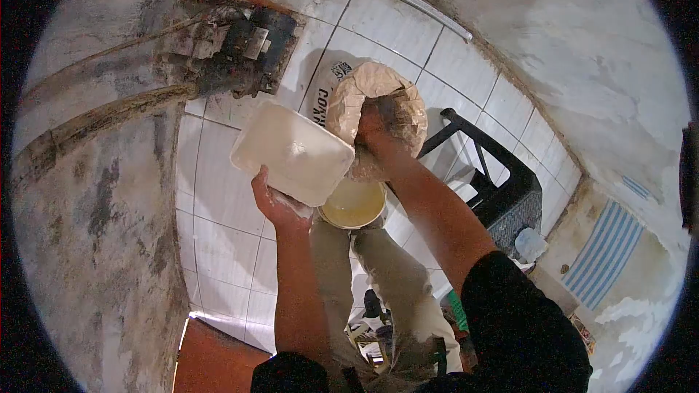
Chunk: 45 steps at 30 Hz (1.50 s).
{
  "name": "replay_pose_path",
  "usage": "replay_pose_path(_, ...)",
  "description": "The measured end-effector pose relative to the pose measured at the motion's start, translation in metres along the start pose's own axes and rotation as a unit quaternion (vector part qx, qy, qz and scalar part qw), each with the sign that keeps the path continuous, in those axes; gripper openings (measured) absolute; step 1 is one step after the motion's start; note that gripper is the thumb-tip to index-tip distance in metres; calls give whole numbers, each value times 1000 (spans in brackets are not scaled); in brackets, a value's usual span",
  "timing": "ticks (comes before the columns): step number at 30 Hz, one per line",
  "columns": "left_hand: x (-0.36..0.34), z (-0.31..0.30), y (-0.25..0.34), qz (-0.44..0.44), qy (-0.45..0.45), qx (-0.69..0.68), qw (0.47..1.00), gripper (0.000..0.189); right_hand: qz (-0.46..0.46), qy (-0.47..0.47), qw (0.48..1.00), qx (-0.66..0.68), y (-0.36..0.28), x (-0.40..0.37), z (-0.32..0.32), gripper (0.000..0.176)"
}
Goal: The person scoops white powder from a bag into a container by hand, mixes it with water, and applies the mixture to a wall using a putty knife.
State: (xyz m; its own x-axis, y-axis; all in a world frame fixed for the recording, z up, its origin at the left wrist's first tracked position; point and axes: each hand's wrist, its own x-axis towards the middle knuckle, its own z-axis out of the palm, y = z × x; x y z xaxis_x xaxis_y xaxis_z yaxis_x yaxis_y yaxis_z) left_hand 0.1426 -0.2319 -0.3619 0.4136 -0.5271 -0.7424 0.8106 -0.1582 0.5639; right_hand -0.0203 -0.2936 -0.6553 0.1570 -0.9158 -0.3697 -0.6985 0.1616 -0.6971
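My left hand (280,205) grips the near edge of a white rectangular tub (291,151), with the thumb up along its side and white powder on the palm. The tub is tilted beside a brown paper sack (349,94) with a rolled-down mouth and black print. My right hand (373,129) reaches down into the sack's mouth; its fingers are hidden in the shadow inside. Between the sack and my legs stands a round pail (354,205), pale yellow inside, with the tub's corner close to its rim.
Right of the sack stands a black plastic stool (502,189), with a clear plastic container (530,244) by it. A blue-striped cloth (604,253) lies further right. A dark, grimy metal fixture (255,47) is at the upper left. White floor tiles (229,207) lie between stained walls.
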Motion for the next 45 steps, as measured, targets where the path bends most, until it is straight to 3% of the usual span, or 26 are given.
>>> replay_pose_path(3, 0, 0, -3, 6, -2, 2, 1000, 60, 105, 3, 954, 280, -37, -6, -2, 47)
replay_pose_path(6, -1, -4, -4, -4, 4, 7, 1000, 61, 202, 4, 818, 539, -65, -19, -11, 42)
replay_pose_path(10, -2, -7, -5, 0, 6, 9, 1000, 62, 192, -4, 825, 532, -36, -12, 2, 43)
replay_pose_path(13, -3, -5, 0, 5, 16, 17, 1000, 63, 219, 9, 953, 209, -55, -11, -5, 42)
replay_pose_path(15, -5, -3, 3, 8, 26, 22, 999, 63, 223, 15, 974, -27, -65, -12, -11, 42)
replay_pose_path(16, -7, 0, 6, 8, 30, 25, 999, 64, 222, 16, 975, -27, -15, -10, 14, 42)
replay_pose_path(18, -7, 2, 7, 8, 34, 28, 999, 64, 70, 47, 991, 104, 65, 26, 76, 42)
replay_pose_path(19, -6, 1, 8, 11, 27, 28, 999, 64, 68, 47, 991, 104, 36, 24, 60, 42)
replay_pose_path(20, -5, 1, 8, 14, 22, 29, 999, 64, 124, 102, 937, 309, 3, 16, 45, 39)
replay_pose_path(21, -5, 2, 9, 14, 23, 30, 999, 64, 175, 152, 835, 498, -25, 8, 31, 35)
replay_pose_path(38, 12, 14, 19, -10, -15, 24, 1000, 64, 210, 49, 713, 667, -64, -9, -26, 35)
replay_pose_path(41, 12, 19, 19, -5, -26, 18, 999, 63, 129, 57, 713, 687, -72, -13, -34, 35)
replay_pose_path(43, 13, 18, 20, -3, -28, 26, 999, 63, 121, -48, 663, 738, -64, -13, -34, 37)
replay_pose_path(44, 12, 17, 20, -3, -31, 35, 999, 63, 122, -49, 663, 737, -61, -14, -33, 37)
replay_pose_path(45, 13, 17, 19, -3, -31, 34, 999, 63, 128, -56, 628, 766, -64, -13, -38, 37)
